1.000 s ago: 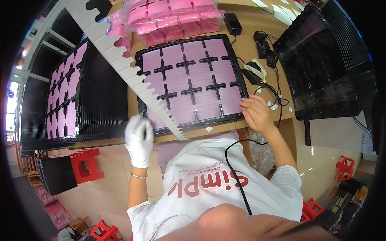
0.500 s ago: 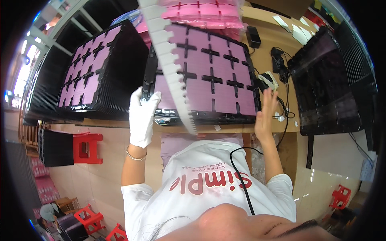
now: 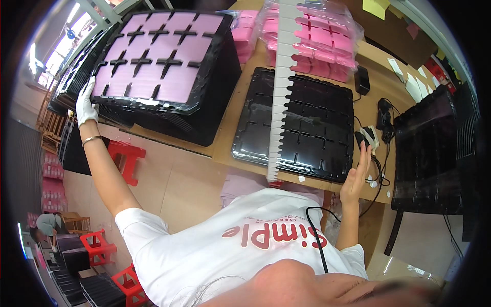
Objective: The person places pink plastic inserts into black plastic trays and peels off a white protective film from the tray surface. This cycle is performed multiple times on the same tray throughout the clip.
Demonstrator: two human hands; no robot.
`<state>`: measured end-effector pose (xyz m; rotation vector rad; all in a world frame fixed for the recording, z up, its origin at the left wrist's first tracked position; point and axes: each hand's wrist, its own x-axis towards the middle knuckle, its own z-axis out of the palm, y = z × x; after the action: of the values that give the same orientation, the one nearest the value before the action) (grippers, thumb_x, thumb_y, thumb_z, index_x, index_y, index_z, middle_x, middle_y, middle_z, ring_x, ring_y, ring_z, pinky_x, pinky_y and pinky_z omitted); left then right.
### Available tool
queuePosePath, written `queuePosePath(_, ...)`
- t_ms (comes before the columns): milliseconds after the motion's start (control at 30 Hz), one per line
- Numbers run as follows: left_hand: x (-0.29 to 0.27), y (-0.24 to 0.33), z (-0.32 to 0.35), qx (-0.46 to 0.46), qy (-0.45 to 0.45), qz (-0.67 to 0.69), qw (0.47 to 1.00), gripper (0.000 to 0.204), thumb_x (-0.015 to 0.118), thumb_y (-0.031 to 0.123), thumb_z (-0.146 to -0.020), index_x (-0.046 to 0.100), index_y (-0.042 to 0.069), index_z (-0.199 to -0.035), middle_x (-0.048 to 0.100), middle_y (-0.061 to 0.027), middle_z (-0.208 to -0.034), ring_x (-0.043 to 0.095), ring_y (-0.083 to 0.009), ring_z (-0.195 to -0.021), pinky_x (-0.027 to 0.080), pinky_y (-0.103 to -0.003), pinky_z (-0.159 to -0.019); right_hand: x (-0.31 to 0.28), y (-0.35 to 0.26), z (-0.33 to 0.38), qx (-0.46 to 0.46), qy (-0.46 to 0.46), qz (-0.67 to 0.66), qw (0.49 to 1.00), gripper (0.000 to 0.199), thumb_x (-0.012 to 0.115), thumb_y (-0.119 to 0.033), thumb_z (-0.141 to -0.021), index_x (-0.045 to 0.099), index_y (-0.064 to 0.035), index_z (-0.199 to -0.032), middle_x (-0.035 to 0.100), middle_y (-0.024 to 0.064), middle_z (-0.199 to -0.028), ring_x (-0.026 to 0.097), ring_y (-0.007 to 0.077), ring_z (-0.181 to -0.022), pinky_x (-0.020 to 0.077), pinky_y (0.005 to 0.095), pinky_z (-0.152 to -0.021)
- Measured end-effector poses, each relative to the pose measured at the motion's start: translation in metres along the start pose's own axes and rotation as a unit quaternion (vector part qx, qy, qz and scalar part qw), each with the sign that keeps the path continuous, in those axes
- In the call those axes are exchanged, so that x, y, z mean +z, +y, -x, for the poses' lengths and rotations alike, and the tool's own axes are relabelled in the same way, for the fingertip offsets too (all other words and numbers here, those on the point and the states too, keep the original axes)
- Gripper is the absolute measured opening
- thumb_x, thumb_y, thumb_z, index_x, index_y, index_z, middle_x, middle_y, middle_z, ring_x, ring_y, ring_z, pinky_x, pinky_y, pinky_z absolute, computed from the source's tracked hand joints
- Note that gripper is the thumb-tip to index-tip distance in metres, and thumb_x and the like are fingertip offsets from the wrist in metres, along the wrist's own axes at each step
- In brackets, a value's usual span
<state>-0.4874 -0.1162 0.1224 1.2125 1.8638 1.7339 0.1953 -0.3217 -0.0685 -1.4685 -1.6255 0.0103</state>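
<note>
My left hand, in a white glove, grips the left front corner of a black tray lined with lilac sheets. That tray rests on top of a tall stack of black trays at the left of the table. My bare right hand is open, fingers stretched upward, beside the right front corner of an unlined black tray lying in the middle. A long pale strip with a toothed edge runs upright across the view, in front of that tray.
Bagged pink sheets lie at the back. Right of the middle tray are black adapters and tangled cables. Another stack of black trays stands at the far right. Red stools and a person are at the lower left.
The lilac-lined tray has gone from the middle to the top of the left stack, with my left hand at its edge. An unlined black tray now shows in the middle. The view has shifted.
</note>
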Motion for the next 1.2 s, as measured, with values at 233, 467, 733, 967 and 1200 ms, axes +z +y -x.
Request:
queuePosePath(233, -0.044, -0.065, -0.061, 0.043, 0.030, -0.495, 0.868, 0.056, 0.074, 0.044, -0.081, 0.064, 0.007, -0.123, 0.066, -0.0161, -0.120, 0.062, -0.0248, -0.110, 0.044, -0.036, -0.098, 0.007, -0.010, -0.011, -0.004, -0.020, -0.005, 1.000, 0.063, 0.027, -0.041, -0.104, 0.031, 0.0058, -0.146, 0.036, 0.0207, -0.150, 0.023, 0.0410, -0.143, 0.0173, 0.0488, -0.115)
queuePosePath(467, 0.126, 0.067, 0.175, 0.297, -0.256, -0.173, 0.904, 0.042, 0.062, 0.034, -0.093, 0.061, 0.007, -0.125, 0.061, -0.0184, -0.126, 0.060, -0.0333, -0.112, 0.044, -0.039, -0.100, 0.015, -0.023, -0.018, -0.005, -0.032, 0.034, 0.999, 0.069, 0.021, -0.049, -0.103, 0.033, 0.0030, -0.146, 0.038, 0.0176, -0.150, 0.023, 0.0367, -0.144, 0.0172, 0.0469, -0.116)
queuePosePath(733, 0.129, 0.065, 0.201, 0.418, -0.250, -0.343, 0.803, 0.040, 0.064, 0.018, -0.090, 0.059, 0.002, -0.126, 0.062, -0.0200, -0.123, 0.059, -0.0349, -0.113, 0.044, -0.038, -0.099, 0.023, -0.034, -0.025, -0.039, -0.059, -0.011, 0.997, 0.064, 0.030, -0.044, -0.103, 0.037, 0.0058, -0.142, 0.040, 0.0217, -0.147, 0.026, 0.0410, -0.142, 0.0214, 0.0483, -0.114)
queuePosePath(967, 0.156, 0.046, 0.285, 0.463, -0.211, -0.163, 0.845, 0.052, 0.084, 0.022, -0.067, 0.064, 0.005, -0.112, 0.064, -0.0129, -0.104, 0.062, -0.0311, -0.098, 0.050, -0.039, -0.085, 0.048, -0.050, -0.036, -0.024, -0.095, -0.129, 0.987, 0.047, 0.039, -0.026, -0.102, 0.045, 0.0064, -0.136, 0.049, 0.0213, -0.139, 0.041, 0.0368, -0.134, 0.0299, 0.0440, -0.111)
queuePosePath(1200, 0.235, -0.029, 0.382, -0.131, -0.485, 0.118, 0.857, 0.028, 0.074, 0.026, -0.087, 0.071, 0.000, -0.096, 0.068, -0.0005, -0.082, 0.054, -0.0057, -0.065, 0.047, -0.021, -0.064, 0.105, -0.066, -0.025, 0.140, -0.172, -0.395, 0.892, 0.037, 0.038, -0.016, -0.104, 0.045, 0.0020, -0.136, 0.059, 0.0167, -0.125, 0.059, 0.0237, -0.114, 0.0439, 0.0359, -0.102)
